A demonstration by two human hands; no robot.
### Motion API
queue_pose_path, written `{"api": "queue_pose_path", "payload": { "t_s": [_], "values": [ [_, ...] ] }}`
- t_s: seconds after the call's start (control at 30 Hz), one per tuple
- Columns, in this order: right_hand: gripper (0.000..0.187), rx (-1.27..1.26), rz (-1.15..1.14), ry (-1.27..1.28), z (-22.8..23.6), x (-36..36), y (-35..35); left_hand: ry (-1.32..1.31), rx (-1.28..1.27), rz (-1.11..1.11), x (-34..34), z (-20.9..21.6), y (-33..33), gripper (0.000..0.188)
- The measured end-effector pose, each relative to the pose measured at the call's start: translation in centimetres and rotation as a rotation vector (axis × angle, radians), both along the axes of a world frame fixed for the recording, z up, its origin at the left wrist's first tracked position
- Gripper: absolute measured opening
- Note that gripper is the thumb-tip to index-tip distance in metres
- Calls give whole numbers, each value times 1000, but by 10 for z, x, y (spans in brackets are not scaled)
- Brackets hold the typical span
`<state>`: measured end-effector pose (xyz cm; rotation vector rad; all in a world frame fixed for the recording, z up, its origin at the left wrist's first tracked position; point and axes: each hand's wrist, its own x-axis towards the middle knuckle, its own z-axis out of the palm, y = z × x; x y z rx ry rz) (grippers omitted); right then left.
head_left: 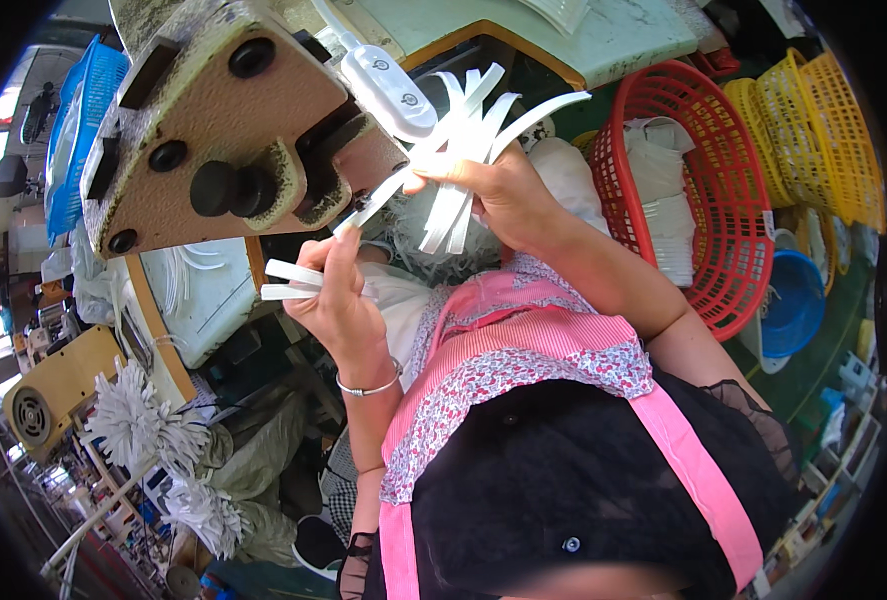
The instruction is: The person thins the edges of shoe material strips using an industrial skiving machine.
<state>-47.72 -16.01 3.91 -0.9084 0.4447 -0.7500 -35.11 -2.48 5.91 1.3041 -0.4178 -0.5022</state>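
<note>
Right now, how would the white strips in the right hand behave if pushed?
The white strips probably flex, since several curve beyond the right hand. They look light, being thin and narrow. Pushed, they may splay, as their ends fan apart.

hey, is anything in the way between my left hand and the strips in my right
Nothing visible is. Your left hand has its fingertips at the lower end of one white strip that runs up to your right hand. The machine is close beside that strip; whether they touch, I can't tell.
</note>
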Motion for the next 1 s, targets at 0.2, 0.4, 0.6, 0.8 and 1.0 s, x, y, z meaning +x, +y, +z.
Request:
{"api": "queue_pose_path", "payload": {
  "t_s": [0.2,0.4,0.6,0.8,1.0],
  "values": [
    [22,-15,56,-15,-2,4,0,97,12,51,10,2,15,8],
    [16,-85,87,41,10,9,15,381,-270,-52,20,-15,20,4],
    [14,35,-18,-92,6,14,26,279,-190,-161,-7,-18,-7,11],
    [13,-41,-37,12,10,6,19,32,-122,-9,-8,-12,-14,8],
    [17,60,17,51,9,0,16,159,-155,18,-9,-9,-9,9]
  ]
}}
